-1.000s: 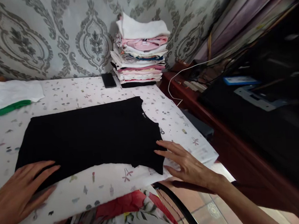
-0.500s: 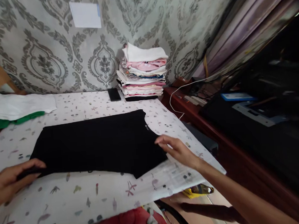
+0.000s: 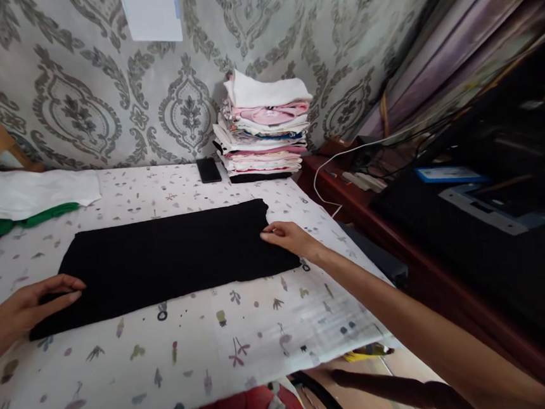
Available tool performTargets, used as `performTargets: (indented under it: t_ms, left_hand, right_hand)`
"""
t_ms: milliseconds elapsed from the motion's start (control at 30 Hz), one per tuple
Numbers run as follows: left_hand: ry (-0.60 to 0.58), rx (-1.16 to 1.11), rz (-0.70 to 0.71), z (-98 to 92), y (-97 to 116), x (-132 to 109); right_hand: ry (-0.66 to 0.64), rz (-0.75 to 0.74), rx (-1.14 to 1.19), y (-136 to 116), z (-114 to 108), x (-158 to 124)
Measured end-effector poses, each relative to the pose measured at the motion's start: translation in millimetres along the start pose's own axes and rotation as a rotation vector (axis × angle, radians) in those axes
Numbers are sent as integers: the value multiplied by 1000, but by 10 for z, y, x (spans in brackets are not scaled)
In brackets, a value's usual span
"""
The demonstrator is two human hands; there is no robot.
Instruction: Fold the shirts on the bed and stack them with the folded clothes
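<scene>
A black T-shirt [image 3: 171, 251] lies folded into a long strip on a white patterned cloth. My left hand [image 3: 38, 308] is over its left end, the thumb and fingers slightly apart, with black fabric beneath them. At the right end, beside the neckline, my right hand [image 3: 292, 238] has its thumb and forefinger pinched on the shirt's fabric. The inside of that pinch is partly hidden by the fingers.
A tall stack of folded clothes [image 3: 265, 125] stands against the wall, beside a black phone [image 3: 208, 170]. White and green garments [image 3: 33, 192] lie at the far left. A dark red desk [image 3: 433, 292] with a white cable [image 3: 318, 178] borders the right side.
The shirt's near edge has been folded inward, leaving a narrower, straighter strip. My right hand has moved away from me and slightly left. My left fingers have loosened from the fabric.
</scene>
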State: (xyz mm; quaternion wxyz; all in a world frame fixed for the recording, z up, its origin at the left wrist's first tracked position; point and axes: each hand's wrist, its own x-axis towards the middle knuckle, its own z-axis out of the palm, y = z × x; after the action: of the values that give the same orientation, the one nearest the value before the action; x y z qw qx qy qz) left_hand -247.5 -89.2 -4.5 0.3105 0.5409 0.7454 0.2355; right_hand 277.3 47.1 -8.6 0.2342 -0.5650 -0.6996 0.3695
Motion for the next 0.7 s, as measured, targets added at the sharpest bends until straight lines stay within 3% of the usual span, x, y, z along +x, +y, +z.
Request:
performTargets:
  t_ms: [133,300,467,700]
  left_hand:
    - [-70,61,1,-43,116,16]
    - [9,59,-18,-15,212,-37]
    - [9,120,57,30,119,-13]
    - [54,159,98,73,58,-8]
  right_hand:
    - [68,-131,-101,-23,67,-14]
    - [190,-157,-225,32,135,-19]
    - [159,-123,-425,-40,86,1]
    - [124,-136,-532,-139,128,103]
